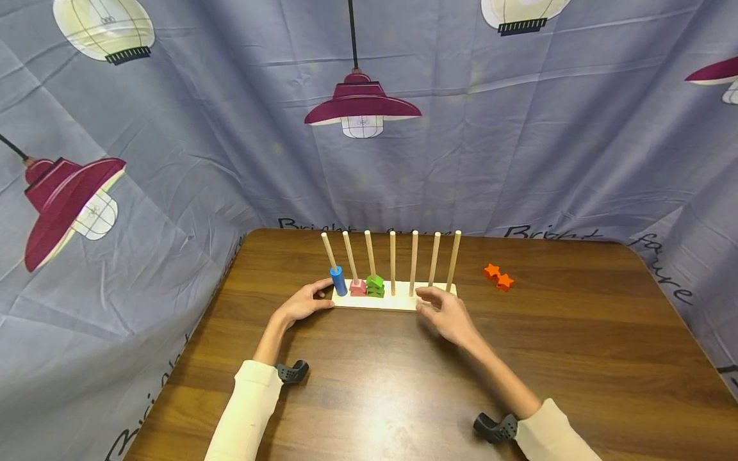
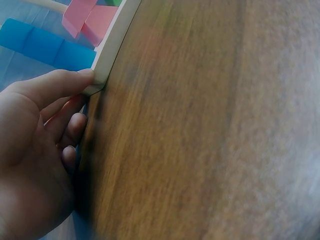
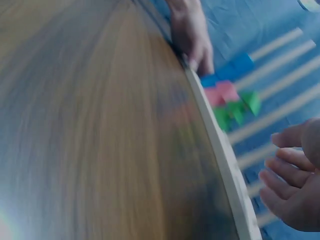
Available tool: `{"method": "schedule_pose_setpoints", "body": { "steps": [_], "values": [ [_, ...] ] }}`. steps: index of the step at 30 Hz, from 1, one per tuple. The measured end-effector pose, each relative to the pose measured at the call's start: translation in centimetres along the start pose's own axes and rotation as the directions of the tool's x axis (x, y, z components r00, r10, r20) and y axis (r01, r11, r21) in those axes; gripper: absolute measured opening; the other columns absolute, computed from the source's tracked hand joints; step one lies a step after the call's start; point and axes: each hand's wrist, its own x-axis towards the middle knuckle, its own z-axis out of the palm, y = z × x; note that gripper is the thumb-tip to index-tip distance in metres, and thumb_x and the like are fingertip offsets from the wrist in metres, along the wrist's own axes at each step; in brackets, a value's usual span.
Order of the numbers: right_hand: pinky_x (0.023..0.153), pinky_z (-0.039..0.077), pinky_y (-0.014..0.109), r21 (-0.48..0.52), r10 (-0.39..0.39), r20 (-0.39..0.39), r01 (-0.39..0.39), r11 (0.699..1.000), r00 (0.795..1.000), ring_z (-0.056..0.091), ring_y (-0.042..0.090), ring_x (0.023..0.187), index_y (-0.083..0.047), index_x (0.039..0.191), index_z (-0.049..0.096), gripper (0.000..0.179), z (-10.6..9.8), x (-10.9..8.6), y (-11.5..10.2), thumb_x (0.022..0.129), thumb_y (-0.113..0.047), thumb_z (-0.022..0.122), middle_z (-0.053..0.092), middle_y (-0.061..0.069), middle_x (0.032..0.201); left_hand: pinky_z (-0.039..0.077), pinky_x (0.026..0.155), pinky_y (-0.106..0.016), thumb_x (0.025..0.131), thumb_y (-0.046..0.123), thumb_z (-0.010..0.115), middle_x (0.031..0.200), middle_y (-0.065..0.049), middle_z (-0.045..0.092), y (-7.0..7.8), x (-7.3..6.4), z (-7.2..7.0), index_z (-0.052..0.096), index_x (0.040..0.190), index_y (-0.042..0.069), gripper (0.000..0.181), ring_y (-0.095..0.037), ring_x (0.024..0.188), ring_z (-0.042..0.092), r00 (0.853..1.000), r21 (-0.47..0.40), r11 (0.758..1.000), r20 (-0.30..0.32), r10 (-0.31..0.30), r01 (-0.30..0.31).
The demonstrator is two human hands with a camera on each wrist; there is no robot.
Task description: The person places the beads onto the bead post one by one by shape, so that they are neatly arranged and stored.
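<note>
A pale wooden peg stacker [image 1: 377, 303] with several upright pegs stands on the table. Blue rings [image 1: 339, 283] are stacked on its leftmost peg, pink pieces [image 1: 358, 289] on the second and green pieces [image 1: 375, 287] on the third; the other pegs carry nothing. My left hand [image 1: 302, 303] grips the stacker's left end, its thumb at the front corner of the base [image 2: 106, 67]. Over the right part of the base, my right hand [image 1: 451, 315] is held with fingers loosely bent and nothing in them. In the right wrist view, that hand [image 3: 295, 175] is beside the bare pegs.
Two orange star pieces [image 1: 504, 282] lie on the brown wooden table [image 1: 576, 333], right of the stacker. A grey-blue curtain [image 1: 461, 160] printed with lamps hangs around the table's back and sides. Black straps [image 1: 496, 428] are on both wrists.
</note>
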Motion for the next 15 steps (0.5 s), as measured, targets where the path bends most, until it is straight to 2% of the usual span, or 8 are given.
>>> {"method": "schedule_pose_setpoints", "body": {
  "steps": [4,6,11,15],
  "values": [
    [0.091,0.050,0.047,-0.060,0.012,-0.102,-0.018,0.998,0.995,0.065,0.036,0.106,0.003,0.119,0.067,0.028,-3.6,-1.0,1.4,0.092,-0.005,0.071,0.068,0.021,0.116,0.035,0.096,-0.043,0.094,0.016,0.069,0.145,-0.018,0.044,0.1,0.0,0.0,0.042,0.152,0.006,0.065,-0.031,0.116,0.043,1.000,0.003,1.000,0.006,-0.001,0.001],
    [0.089,0.051,0.045,-0.109,0.027,-0.176,-0.046,0.993,0.984,0.066,0.035,0.104,0.002,0.118,0.068,0.027,-5.4,-1.4,2.4,0.093,-0.007,0.071,0.070,0.020,0.113,0.035,0.096,-0.043,0.094,0.016,0.069,0.145,-0.018,0.044,0.1,-0.1,-0.1,0.042,0.152,0.006,0.065,-0.031,0.116,0.043,1.000,0.003,1.000,0.005,-0.002,0.002],
    [0.083,0.048,0.041,-0.219,0.053,-0.350,-0.137,0.966,0.935,0.067,0.035,0.097,0.001,0.118,0.068,0.028,-9.2,-1.6,4.9,0.092,-0.011,0.072,0.071,0.019,0.106,0.035,0.096,-0.044,0.094,0.016,0.069,0.145,-0.018,0.044,0.2,-0.1,-0.1,0.042,0.152,0.006,0.065,-0.031,0.116,0.042,1.000,-0.002,1.000,0.004,0.003,-0.003],
    [0.083,0.045,0.048,-0.260,0.083,-0.419,-0.207,0.943,0.904,0.065,0.039,0.095,0.005,0.120,0.065,0.033,-11.3,-1.3,6.9,0.092,-0.011,0.072,0.069,0.025,0.105,0.035,0.096,-0.044,0.094,0.016,0.069,0.145,-0.018,0.044,0.1,-0.1,0.0,0.042,0.152,0.006,0.065,-0.031,0.116,0.043,1.000,0.003,1.000,0.008,0.011,-0.011]
  ]
}}
